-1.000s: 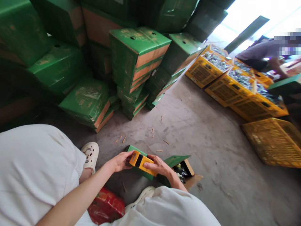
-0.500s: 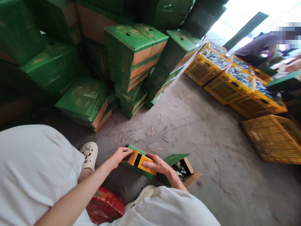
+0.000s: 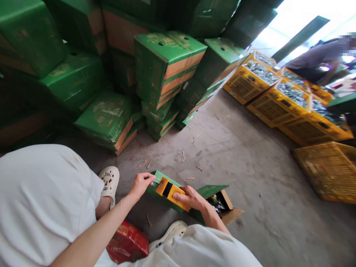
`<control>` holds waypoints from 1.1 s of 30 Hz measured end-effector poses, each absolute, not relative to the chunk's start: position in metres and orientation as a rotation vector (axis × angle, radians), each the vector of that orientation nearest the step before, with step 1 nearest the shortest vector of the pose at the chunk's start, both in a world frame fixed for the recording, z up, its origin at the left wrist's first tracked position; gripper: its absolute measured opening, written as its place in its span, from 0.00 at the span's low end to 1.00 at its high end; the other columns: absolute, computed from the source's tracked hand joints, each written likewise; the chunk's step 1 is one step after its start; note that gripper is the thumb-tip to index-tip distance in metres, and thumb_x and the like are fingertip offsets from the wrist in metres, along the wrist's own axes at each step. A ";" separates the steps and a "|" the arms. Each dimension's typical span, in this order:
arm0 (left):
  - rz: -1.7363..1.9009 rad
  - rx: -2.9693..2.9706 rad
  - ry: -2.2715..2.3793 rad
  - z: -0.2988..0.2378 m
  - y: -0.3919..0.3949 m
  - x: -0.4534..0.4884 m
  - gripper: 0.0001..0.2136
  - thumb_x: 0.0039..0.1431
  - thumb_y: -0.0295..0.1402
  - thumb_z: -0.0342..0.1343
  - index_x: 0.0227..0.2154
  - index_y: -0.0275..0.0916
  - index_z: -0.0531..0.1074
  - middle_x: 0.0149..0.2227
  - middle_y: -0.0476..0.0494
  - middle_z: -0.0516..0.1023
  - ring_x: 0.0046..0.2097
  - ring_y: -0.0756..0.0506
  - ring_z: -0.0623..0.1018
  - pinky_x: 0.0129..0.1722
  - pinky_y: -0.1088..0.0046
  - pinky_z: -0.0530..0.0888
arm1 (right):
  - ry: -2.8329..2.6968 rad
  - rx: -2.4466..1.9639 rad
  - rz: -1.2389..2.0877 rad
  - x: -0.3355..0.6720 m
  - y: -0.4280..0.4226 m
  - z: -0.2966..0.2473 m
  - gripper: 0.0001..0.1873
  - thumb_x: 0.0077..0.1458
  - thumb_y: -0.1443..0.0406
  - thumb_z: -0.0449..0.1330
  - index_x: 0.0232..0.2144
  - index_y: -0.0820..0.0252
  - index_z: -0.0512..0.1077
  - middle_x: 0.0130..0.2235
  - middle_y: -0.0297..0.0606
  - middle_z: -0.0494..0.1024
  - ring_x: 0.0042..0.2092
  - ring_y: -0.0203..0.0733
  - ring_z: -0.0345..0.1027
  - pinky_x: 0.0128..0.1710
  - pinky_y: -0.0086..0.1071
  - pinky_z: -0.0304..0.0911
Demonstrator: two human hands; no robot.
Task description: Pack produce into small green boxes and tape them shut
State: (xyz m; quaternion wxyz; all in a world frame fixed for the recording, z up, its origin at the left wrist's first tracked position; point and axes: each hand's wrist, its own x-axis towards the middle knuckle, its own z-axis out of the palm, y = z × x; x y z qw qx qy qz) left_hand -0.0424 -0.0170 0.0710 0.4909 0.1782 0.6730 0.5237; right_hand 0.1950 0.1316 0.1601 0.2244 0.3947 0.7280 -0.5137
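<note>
My right hand (image 3: pixel 190 197) grips a yellow tape dispenser (image 3: pixel 182 204) with a black band, thumb on top and fingers wrapped around its far side. Just to its left, my left hand (image 3: pixel 141 184) is closed in a pinch on what looks like the end of clear tape, apart from the dispenser's front. Under the dispenser, a green carton (image 3: pixel 158 175) stands on the floor, partly hidden by it and my hands. Beside my right forearm is an open green carton (image 3: pixel 228 200), its flaps out and dark, shiny contents showing.
Stacked green cartons (image 3: pixel 169 50) fill the left and back. Yellow crates (image 3: pixel 267 105) of small wrapped items stand at right, with a tilted crate (image 3: pixel 319 167) nearer. A person (image 3: pixel 308 61) bends behind them. A red package (image 3: pixel 129 243) lies between my legs. Cardboard scraps (image 3: pixel 149 164) litter the floor.
My left hand has come away from the dispenser's front, leaving a small gap between them. The right hand still holds the dispenser. The whole view has shifted slightly.
</note>
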 end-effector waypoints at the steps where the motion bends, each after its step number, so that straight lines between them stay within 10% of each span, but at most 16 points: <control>1: 1.299 0.421 1.680 0.071 -0.018 -0.052 0.19 0.48 0.51 0.66 0.28 0.37 0.83 0.23 0.47 0.79 0.28 0.46 0.75 0.32 0.71 0.69 | 2.015 1.088 -1.397 0.198 0.132 0.160 0.38 0.48 0.30 0.63 0.28 0.59 0.70 0.27 0.34 0.66 0.30 0.37 0.58 0.27 0.31 0.51; 33: 1.188 0.285 2.100 -0.016 -0.027 -0.086 0.12 0.59 0.45 0.58 0.32 0.42 0.78 0.30 0.44 0.81 0.37 0.41 0.80 0.41 0.68 0.73 | 2.099 1.127 -0.930 0.170 0.127 0.151 0.35 0.59 0.33 0.56 0.22 0.56 0.62 0.22 0.29 0.58 0.27 0.36 0.59 0.27 0.33 0.46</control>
